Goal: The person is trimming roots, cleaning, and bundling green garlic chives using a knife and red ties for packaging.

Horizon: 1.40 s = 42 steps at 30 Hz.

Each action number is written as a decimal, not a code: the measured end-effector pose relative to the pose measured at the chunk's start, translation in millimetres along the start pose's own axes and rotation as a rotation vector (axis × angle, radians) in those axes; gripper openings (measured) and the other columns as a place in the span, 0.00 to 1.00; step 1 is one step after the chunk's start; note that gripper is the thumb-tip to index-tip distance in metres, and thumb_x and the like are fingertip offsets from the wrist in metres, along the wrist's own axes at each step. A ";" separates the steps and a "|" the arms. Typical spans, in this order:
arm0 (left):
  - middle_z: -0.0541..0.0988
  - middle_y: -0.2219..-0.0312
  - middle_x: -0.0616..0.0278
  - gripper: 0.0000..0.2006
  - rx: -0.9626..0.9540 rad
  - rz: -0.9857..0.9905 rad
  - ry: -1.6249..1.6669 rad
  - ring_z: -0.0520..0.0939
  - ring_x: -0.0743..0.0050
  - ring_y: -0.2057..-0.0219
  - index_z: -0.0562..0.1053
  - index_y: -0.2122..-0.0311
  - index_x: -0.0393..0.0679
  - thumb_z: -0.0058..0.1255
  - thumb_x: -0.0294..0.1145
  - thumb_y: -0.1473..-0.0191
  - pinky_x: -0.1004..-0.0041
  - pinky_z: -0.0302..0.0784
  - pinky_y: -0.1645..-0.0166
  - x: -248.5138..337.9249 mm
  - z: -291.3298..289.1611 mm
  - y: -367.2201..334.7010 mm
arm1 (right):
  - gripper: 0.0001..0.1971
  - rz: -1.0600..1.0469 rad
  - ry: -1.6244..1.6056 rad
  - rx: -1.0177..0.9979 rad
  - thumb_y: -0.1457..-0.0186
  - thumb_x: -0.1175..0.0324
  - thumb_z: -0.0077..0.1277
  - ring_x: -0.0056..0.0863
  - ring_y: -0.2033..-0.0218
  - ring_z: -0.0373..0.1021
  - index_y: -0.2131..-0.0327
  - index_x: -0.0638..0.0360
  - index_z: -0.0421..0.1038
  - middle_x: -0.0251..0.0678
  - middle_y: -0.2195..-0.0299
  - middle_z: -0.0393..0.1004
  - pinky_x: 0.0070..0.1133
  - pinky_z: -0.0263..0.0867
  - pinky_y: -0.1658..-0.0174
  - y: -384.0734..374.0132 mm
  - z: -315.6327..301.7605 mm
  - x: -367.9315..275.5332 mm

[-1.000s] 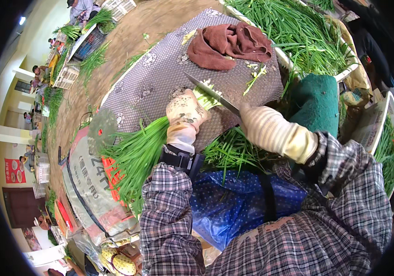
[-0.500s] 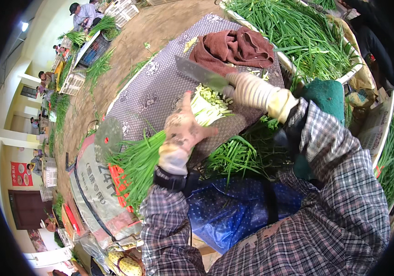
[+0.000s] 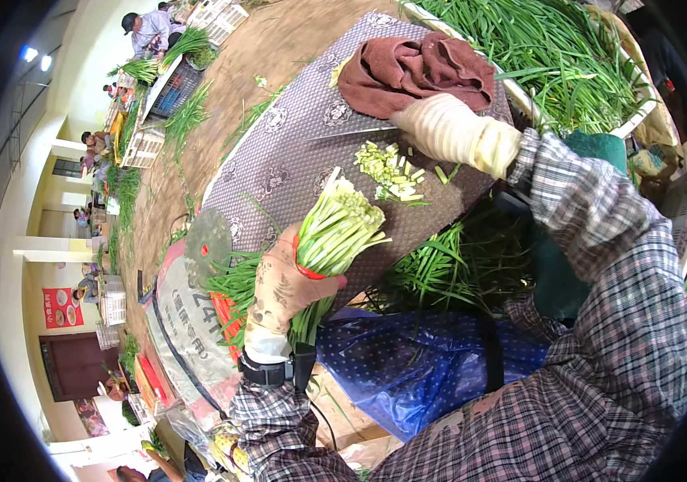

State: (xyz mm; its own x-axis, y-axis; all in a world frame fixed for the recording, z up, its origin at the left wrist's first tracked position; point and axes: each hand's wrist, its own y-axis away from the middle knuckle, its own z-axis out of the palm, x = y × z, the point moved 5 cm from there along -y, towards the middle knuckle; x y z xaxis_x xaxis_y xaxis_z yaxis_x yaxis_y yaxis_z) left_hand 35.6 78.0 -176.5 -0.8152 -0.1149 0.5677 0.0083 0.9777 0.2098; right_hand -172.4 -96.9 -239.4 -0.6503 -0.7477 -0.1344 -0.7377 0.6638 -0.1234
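Observation:
My left hand (image 3: 283, 281), in a stained glove, is closed round a bundle of chives (image 3: 342, 229) tied with a red band. The pale cut ends point up and away from me, and green leaves hang below the hand. My right hand (image 3: 449, 132), in a striped glove, grips a knife (image 3: 351, 132); its blade shows nearly edge-on and the handle is hidden in the fist. Chopped stalk ends (image 3: 391, 170) lie on the patterned grey work surface (image 3: 279, 173) between the hands. A crumpled brown cloth (image 3: 415, 74) lies just beyond the knife.
A white crate (image 3: 640, 116) heaped with loose chives stands at the far right. More leaves (image 3: 440, 261) lie under the near table edge, beside blue dotted plastic (image 3: 424, 357) over my lap. A printed sack (image 3: 187, 321) stands at left. Several people work beyond, among crates (image 3: 144, 149).
The bundle has come off the work surface, held up in my left hand with its red band showing. The cut ends stay behind. The knife has turned from broadside to nearly edge-on.

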 end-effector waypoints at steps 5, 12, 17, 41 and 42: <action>0.77 0.63 0.65 0.35 -0.384 -0.052 0.325 0.75 0.77 0.60 0.69 0.54 0.37 0.70 0.31 0.73 0.74 0.69 0.51 -19.9 -5.4 -3.6 | 0.16 0.194 -0.562 -0.495 0.48 0.66 0.55 0.31 0.72 0.73 0.56 0.58 0.72 0.43 0.70 0.77 0.28 0.69 0.67 73.7 -39.3 -16.0; 0.77 0.63 0.66 0.31 -0.576 -0.059 0.098 0.75 0.79 0.62 0.68 0.51 0.38 0.67 0.31 0.63 0.77 0.70 0.56 -30.1 10.0 -46.7 | 0.13 0.202 -0.425 0.174 0.47 0.64 0.50 0.50 0.74 0.71 0.65 0.65 0.70 0.50 0.79 0.72 0.37 0.66 0.71 117.1 -47.9 -29.9; 0.78 0.64 0.68 0.29 -0.651 -0.222 0.174 0.75 0.82 0.65 0.70 0.52 0.38 0.66 0.31 0.62 0.78 0.72 0.57 -48.6 17.9 -59.8 | 0.13 0.217 -0.493 0.082 0.47 0.63 0.48 0.50 0.78 0.70 0.68 0.66 0.69 0.50 0.82 0.71 0.39 0.65 0.75 99.5 -20.9 -75.1; 0.77 0.59 0.52 0.38 -0.067 -0.150 -0.336 0.77 0.54 0.55 0.68 0.48 0.46 0.67 0.38 0.69 0.66 0.71 0.51 -20.8 17.9 19.4 | 0.13 0.282 -0.990 0.390 0.53 0.65 0.57 0.45 0.64 0.71 0.63 0.58 0.73 0.47 0.67 0.74 0.34 0.67 0.58 105.5 -21.0 -103.0; 0.77 0.59 0.52 0.38 -0.060 -0.162 -0.337 0.77 0.54 0.55 0.68 0.48 0.46 0.67 0.38 0.69 0.66 0.71 0.51 -25.5 14.3 17.4 | 0.12 0.265 -0.858 0.381 0.54 0.66 0.57 0.45 0.63 0.71 0.65 0.57 0.74 0.46 0.67 0.74 0.34 0.66 0.58 106.2 -30.2 -120.3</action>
State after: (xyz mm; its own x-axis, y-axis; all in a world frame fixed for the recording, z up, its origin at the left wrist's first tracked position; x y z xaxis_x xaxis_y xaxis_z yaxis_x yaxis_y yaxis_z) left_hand 48.1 100.4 -198.7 -0.9535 -0.1932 0.2314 -0.1108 0.9385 0.3270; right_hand -178.0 62.9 -206.6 -0.3228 -0.4056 -0.8552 -0.3804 0.8829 -0.2751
